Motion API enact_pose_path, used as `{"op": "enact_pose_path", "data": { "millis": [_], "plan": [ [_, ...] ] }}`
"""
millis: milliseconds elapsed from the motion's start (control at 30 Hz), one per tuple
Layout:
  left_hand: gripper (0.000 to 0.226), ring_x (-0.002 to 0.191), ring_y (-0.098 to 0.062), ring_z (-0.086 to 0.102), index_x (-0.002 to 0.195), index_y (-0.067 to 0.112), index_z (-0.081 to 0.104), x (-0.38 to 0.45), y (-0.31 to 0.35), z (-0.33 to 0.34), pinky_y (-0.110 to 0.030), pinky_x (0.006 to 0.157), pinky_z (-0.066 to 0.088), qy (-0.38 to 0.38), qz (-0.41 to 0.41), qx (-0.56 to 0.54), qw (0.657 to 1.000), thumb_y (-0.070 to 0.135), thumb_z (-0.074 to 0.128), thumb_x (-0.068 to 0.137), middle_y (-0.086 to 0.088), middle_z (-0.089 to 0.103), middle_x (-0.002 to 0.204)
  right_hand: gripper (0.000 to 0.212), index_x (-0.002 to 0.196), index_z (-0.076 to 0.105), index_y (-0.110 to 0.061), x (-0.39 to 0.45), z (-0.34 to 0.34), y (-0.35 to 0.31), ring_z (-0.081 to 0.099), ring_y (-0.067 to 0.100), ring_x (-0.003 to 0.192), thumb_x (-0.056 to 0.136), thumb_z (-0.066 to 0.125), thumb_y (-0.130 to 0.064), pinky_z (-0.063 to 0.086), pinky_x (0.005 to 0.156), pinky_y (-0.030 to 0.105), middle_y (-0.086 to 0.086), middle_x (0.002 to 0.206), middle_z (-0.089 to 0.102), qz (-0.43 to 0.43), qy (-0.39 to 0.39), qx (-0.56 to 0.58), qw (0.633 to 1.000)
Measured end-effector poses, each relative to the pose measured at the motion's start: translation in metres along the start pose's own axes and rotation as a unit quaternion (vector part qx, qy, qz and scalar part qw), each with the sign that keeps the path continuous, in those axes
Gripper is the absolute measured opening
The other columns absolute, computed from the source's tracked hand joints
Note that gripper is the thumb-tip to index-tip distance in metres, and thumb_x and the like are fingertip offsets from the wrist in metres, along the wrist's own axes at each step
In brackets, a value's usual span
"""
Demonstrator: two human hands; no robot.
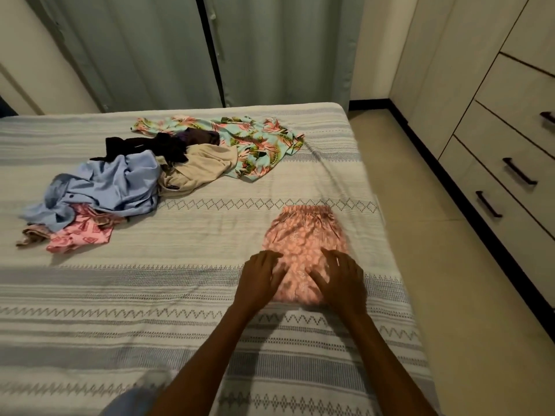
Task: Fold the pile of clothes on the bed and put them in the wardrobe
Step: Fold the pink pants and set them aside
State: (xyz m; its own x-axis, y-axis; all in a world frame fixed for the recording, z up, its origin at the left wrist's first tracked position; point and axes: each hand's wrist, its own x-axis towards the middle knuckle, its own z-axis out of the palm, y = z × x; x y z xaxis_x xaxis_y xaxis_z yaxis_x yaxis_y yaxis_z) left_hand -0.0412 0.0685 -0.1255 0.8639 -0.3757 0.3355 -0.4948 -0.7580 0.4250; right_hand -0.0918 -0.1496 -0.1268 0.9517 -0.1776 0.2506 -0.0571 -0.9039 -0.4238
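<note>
Pink shorts (303, 244) flat on bed (180, 295), both hands pressing near hem

Left hand (261, 277) & right hand (342, 280) lie palm-down w/ fingers straight on the end of shorts nearest the person, neither gripping; elastic waistband at far end. Fabric looks thin, light, floppy, prob a bit slick, so it should crease easily but could slide apart when lifted; best pinch both hem corners to fold, then carry from underneath. Unfolded pile (126, 175) sits well left of shorts & further back; drawer unit (510, 163) stands right of shorts across the floor strip
</note>
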Motion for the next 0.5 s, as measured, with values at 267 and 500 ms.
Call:
{"op": "enact_pose_path", "data": {
  "millis": [267, 500],
  "plan": [
    [0.049, 0.113, -0.027, 0.056, 0.127, 0.019, 0.058, -0.085, -0.011, -0.009, -0.037, 0.088, 0.047, -0.021, -0.017, 0.072, 0.997, 0.043, 0.071, 0.087, -0.006, 0.058, 0.129, 0.068, 0.148, 0.044, -0.022, -0.086, -0.004, 0.032, 0.038, 0.026, 0.139, 0.089, 0.065, -0.050, 0.033, 0.111, 0.046, 0.004, 0.149, 0.046, -0.003, -0.042, -0.049, 0.998],
    [0.025, 0.093, -0.029, 0.060, 0.113, 0.023, 0.063, -0.068, 0.004, -0.016, -0.041, 0.077, 0.046, -0.065, -0.058, 0.208, 0.974, 0.032, 0.063, 0.089, -0.003, 0.066, 0.108, 0.044, 0.131, 0.061, -0.025, -0.080, -0.027, 0.019, 0.058, 0.024, 0.118, 0.088, 0.069, -0.016, 0.045, 0.089, 0.040, -0.001, 0.131, 0.064, -0.030, -0.034, -0.096, 0.994]
  ]
}}
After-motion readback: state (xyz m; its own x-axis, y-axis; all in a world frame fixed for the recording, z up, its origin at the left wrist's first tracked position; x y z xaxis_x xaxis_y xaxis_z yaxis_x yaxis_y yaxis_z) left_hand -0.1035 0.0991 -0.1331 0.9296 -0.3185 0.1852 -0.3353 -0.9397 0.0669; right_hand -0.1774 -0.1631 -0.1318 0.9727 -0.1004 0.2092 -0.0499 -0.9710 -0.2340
